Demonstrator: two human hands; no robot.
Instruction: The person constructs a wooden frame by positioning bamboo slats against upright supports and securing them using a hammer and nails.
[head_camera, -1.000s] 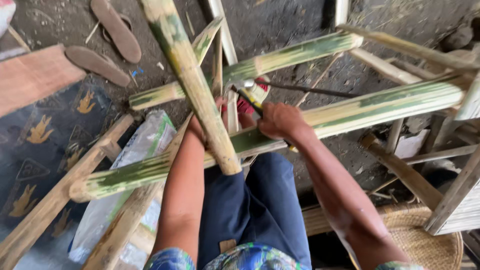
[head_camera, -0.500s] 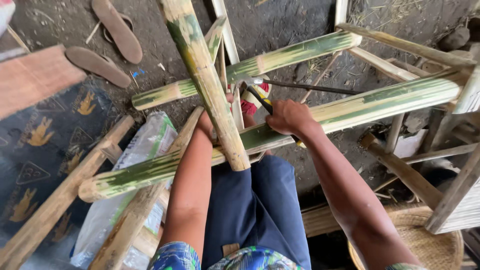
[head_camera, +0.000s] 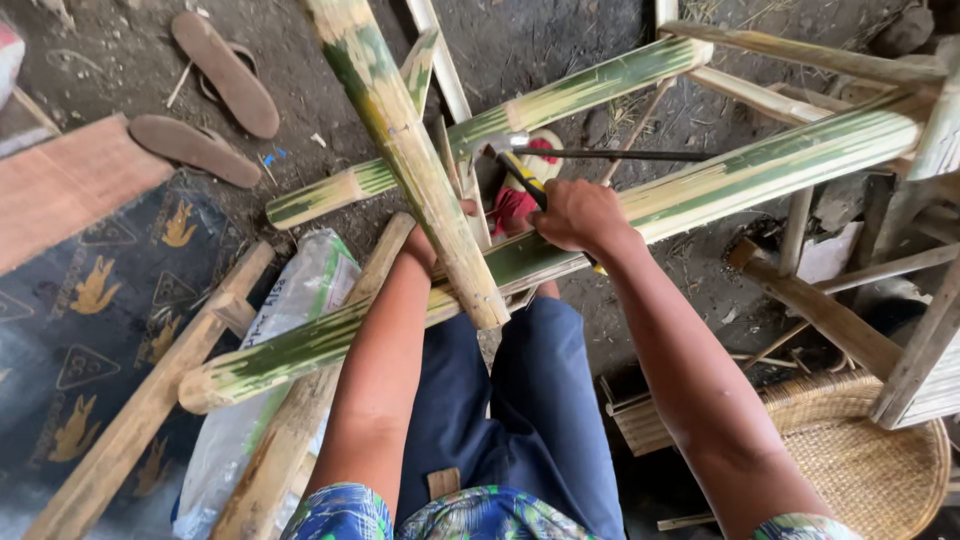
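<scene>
Right hand: the right hand (head_camera: 575, 215) is closed around the handle of a hammer (head_camera: 520, 172), gripping it just above the long bamboo pole.
Hammer: its metal head points left, near the crossing of the poles; the handle is dark with a yellow stripe and disappears into the fist.
Left hand: the left hand (head_camera: 440, 235) is mostly hidden behind the upright bamboo piece (head_camera: 410, 150); only a few fingers show at its edge, so I cannot tell whether it grips the piece or merely rests against it.
Long bamboo pole: the green and yellow long bamboo pole (head_camera: 720, 185) runs diagonally from lower left to upper right, across the person's lap, under both forearms.
Second pole: a shorter parallel bamboo pole (head_camera: 560, 100) lies above it, farther from the person, crossing behind the upright piece.
Frame: pale wooden slats (head_camera: 440, 60) stand between the poles near the hammer head.
Metal rod: a thin dark metal rod (head_camera: 620, 154) runs to the right from the hammer head.
Legs: dark blue trousers (head_camera: 540, 420) show under the poles.
Floor: bare dirt floor (head_camera: 520, 40); a pair of brown sandals (head_camera: 215, 95) lies upper left, well apart from the work.
Nearby: a woven basket (head_camera: 870, 470) sits lower right, a white plastic sack (head_camera: 290, 300) lies under the pole's left end.
</scene>
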